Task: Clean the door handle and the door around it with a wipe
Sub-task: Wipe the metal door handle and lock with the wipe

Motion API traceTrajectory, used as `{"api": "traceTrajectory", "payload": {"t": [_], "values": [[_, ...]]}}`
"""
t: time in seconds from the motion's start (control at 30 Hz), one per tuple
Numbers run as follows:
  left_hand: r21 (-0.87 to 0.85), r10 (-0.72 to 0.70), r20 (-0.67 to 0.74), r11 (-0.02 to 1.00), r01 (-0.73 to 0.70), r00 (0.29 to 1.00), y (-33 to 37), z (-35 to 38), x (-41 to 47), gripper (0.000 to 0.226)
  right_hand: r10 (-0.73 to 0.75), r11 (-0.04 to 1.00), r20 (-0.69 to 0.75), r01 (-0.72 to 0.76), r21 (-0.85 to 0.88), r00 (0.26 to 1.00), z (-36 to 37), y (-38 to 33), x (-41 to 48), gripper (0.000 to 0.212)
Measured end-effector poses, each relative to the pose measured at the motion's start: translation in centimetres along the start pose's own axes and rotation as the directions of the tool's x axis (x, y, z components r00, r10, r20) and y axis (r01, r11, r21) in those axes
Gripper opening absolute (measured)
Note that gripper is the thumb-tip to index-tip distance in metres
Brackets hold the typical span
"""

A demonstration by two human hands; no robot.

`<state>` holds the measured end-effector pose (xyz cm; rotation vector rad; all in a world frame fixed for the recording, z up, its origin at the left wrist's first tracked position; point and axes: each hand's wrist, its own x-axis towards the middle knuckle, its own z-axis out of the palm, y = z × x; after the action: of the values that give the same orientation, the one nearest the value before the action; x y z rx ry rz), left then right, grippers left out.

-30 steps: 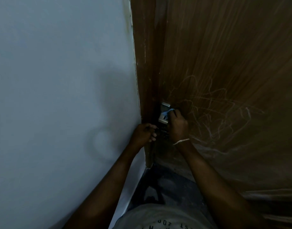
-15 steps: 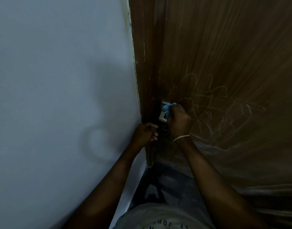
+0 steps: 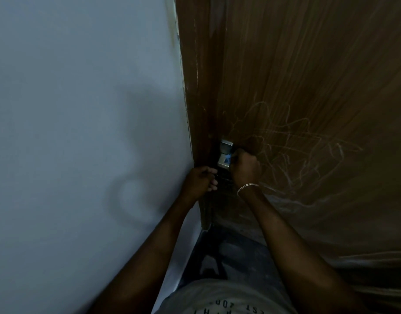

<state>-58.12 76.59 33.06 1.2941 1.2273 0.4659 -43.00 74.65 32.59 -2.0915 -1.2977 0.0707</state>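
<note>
Wipe (image 3: 228, 158) pressed on handle plate (image 3: 225, 155) by right hand (image 3: 246, 169).

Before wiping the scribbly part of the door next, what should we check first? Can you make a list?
1. Wipe held in right hand: ok, a blue bit shows.
2. Wipe against the metal handle plate: ok.
3. Left hand gripping at the door edge: ok; what it holds, cannot tell.
4. Scribbles on the door not cleaned: not ok, pale lines show.
5. Wipe clean enough: cannot tell, mostly hidden.
6. Bracelet clear of the handle: ok.
</note>
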Motion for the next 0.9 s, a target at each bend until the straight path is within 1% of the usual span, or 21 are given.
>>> {"api": "traceTrajectory", "payload": {"t": [0.03, 0.13, 0.17, 0.27, 0.3, 0.37, 0.43, 0.53, 0.6, 0.7, 0.77, 0.83, 0.9], "values": [[-0.003, 0.000, -0.001, 1.000, 0.000, 1.000, 0.0, 0.0, 0.0, 0.027, 0.001, 1.000, -0.020, -0.001, 0.015, 1.000, -0.2, -0.3, 0.2, 0.009], [0.001, 0.010, -0.011, 1.000, -0.010, 1.000, 0.1, 0.0, 0.2, 0.027, -0.059, 0.996, -0.108, 0.066, 0.064, 0.992, -0.6, -1.0, 0.3, 0.015], [0.000, 0.008, -0.012, 1.000, -0.008, 1.000, 0.1, 0.0, 0.3, 0.026, -0.070, 0.995, -0.106, 0.078, 0.069, 0.992, -0.5, -1.0, 0.1, 0.014], [-0.001, 0.007, -0.010, 1.000, -0.007, 1.000, 0.3, 0.0, 0.3, 0.025, -0.060, 0.996, -0.043, 0.062, 0.062, 0.997, 0.0, -0.5, -0.6, 0.009], [-0.005, 0.012, -0.008, 1.000, -0.012, 1.000, 0.3, 0.0, 0.2, 0.025, -0.056, 0.996, -0.044, 0.059, 0.071, 0.997, 0.0, -0.6, -0.7, 0.009], [-0.019, 0.014, -0.015, 1.000, -0.014, 1.000, 0.3, -0.1, 0.2, 0.026, -0.071, 0.991, -0.109, 0.083, 0.108, 0.992, -0.4, -1.1, -0.3, 0.008], [-0.018, 0.009, -0.027, 1.000, -0.010, 1.000, 0.2, -0.3, 0.2, 0.026, -0.127, 0.983, -0.171, 0.147, 0.111, 0.977, -0.8, -1.9, 0.1, 0.008], [-0.016, 0.007, -0.027, 1.000, -0.007, 1.000, 0.2, -0.2, 0.2, 0.025, -0.196, 0.977, -0.170, 0.207, 0.052, 0.966, -0.8, -2.1, 0.0, 0.014], [-0.007, 0.017, -0.022, 1.000, -0.017, 1.000, 0.2, -0.1, 0.3, 0.025, -0.231, 0.968, -0.173, 0.244, 0.053, 0.957, -0.9, -1.8, -0.1, 0.015], [-0.008, 0.015, -0.012, 1.000, -0.015, 1.000, 0.1, 0.1, 0.3, 0.025, -0.357, 0.924, -0.216, 0.377, 0.062, 0.909, -1.3, -1.7, 0.5, 0.011], [-0.004, 0.014, -0.005, 1.000, -0.014, 1.000, 0.0, 0.2, 0.4, 0.024, -0.423, 0.904, -0.174, 0.428, -0.012, 0.889, -1.1, -2.4, 1.4, 0.014], [-0.003, 0.014, 0.003, 1.000, -0.014, 1.000, 0.1, 0.3, 0.4, 0.023, -0.429, 0.902, -0.073, 0.423, -0.084, 0.900, -0.6, -3.2, 1.9, 0.023], [-0.002, 0.013, 0.008, 1.000, -0.013, 1.000, 0.3, 0.3, 0.5, 0.021, -0.466, 0.878, -0.022, 0.458, -0.141, 0.885, -0.1, -3.4, 1.9, 0.031]]}}
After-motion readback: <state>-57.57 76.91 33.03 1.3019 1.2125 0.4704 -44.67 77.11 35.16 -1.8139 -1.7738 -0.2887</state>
